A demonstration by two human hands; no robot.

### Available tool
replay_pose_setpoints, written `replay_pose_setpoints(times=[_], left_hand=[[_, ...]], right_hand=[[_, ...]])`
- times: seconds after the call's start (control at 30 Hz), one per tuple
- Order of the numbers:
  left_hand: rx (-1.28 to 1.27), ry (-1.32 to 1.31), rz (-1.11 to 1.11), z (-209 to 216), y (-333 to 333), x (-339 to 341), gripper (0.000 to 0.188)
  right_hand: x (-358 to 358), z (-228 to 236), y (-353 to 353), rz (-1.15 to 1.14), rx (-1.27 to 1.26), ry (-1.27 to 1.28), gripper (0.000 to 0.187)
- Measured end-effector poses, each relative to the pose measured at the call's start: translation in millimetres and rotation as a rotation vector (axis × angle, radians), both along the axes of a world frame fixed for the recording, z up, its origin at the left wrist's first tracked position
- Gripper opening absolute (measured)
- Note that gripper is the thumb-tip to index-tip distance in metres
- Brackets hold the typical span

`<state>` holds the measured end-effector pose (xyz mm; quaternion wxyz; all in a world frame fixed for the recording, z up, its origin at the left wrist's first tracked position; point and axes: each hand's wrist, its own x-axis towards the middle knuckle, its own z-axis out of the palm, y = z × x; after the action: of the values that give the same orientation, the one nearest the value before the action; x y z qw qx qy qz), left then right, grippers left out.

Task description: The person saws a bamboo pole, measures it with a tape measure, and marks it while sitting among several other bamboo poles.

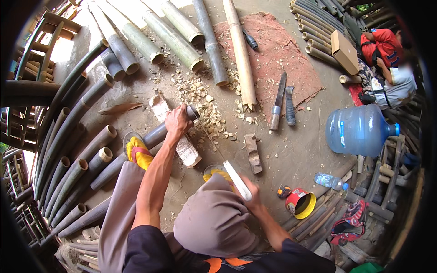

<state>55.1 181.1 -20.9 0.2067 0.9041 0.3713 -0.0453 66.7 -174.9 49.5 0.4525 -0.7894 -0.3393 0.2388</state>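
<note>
The left hand's (178,120) fingers are clamped round a dark, round bamboo pole (157,135) just short of its open end, pressing from above. The right hand's (249,194) fingers are closed about the white handle of a thin-bladed hand saw (236,178), though their undersides are hidden.

The pole's long axis runs from the lower left up to the open end at the upper right. That end lies up and to the left of the right hand, well apart from it, with only the saw's length bridging the gap. The blade points back up-left, about square to the pole, and its far part meets the short stub beyond the left hand; whether the teeth touch cannot be told. The left hand is by far the nearer to this crossing, so the next stroke seems to turn on holding that square angle, clear of the left fingers.

Below the left hand, a pale, rough wooden block (187,151) lies crosswise under the pole. Farther down the pole, a foot in a yellow sock and sandal (139,154) appears to rest on it. Past the open end, pale wood chips (211,120) litter the ground; beyond them lies a broad-bladed knife with a grey handle (279,100).
</note>
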Motion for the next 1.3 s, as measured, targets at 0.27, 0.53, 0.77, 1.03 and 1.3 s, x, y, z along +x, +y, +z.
replay_pose_setpoints(times=[0.27, 0.53, 0.77, 1.03, 1.3], left_hand=[[-0.008, 0.034, 0.014, -3, -7, 4, 0.032], [-0.004, 0.064, 0.023, 8, 1, 2, 0.033], [0.018, 0.064, 0.033, 5, -10, 7, 0.039], [0.006, 0.0, 0.02, 4, -3, -1, 0.039], [0.024, 0.029, 0.017, 4, -3, 7, 0.037]], right_hand=[[4, -4, -13, -0.011, 0.006, 0.001, 0.047], [-2, 5, -4, 0.002, 0.009, -0.006, 0.042], [-4, 4, -17, -0.008, -0.003, -0.035, 0.039], [0, 23, -10, -0.012, -0.008, 0.003, 0.04], [14, -4, 29, -0.042, -0.02, 0.039, 0.039]])
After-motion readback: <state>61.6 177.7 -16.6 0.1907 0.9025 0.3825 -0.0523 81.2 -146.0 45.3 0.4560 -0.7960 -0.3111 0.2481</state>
